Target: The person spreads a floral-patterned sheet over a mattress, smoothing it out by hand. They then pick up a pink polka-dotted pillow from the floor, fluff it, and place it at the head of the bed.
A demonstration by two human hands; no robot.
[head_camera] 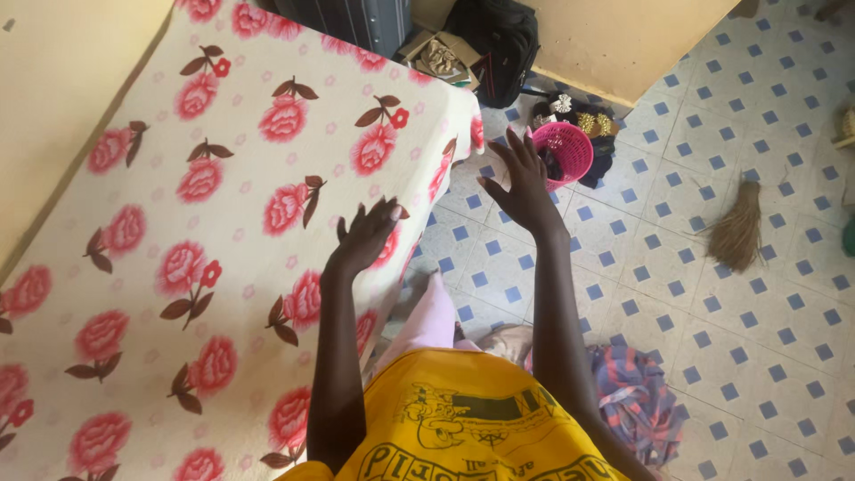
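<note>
At one o'clock we see a pink basket [568, 150], a straw broom [737, 233] at three, dark bags [497, 40] at twelve.

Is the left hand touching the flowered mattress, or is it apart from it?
Cannot tell. In the head view the left hand, fingers spread, overlaps the edge of the flowered mattress, but seen from above, no contact or gap shows plainly.

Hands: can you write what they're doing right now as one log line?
left hand: open, empty, over flowered mattress edge | right hand: open, empty, above tiled floor | nearby: pink basket, straw broom
</note>
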